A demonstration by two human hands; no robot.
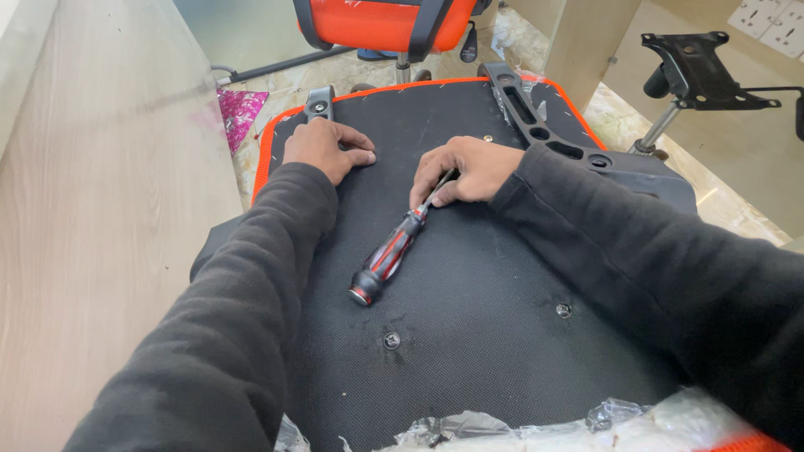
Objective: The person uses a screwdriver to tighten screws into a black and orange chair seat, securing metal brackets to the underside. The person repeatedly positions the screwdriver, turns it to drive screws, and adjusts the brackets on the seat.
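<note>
Our right hand (469,170) pinches the red-and-black-handled screwdriver (394,249), handle toward seven o'clock; our left hand (325,149) lies flat, empty, steadying the black fabric seat underside (469,285).

One head-worn camera looks steeply down, close over the upturned seat base (469,276)

Black woven fabric covers the seat underside (469,276), trimmed in orange at its far edge. The screwdriver (392,251) shows a red-and-black striped handle. Both sleeves (251,310) are black. Beyond the far left corner, magenta glittery wrapping (239,113) on a pale marbled floor (276,88).
</note>
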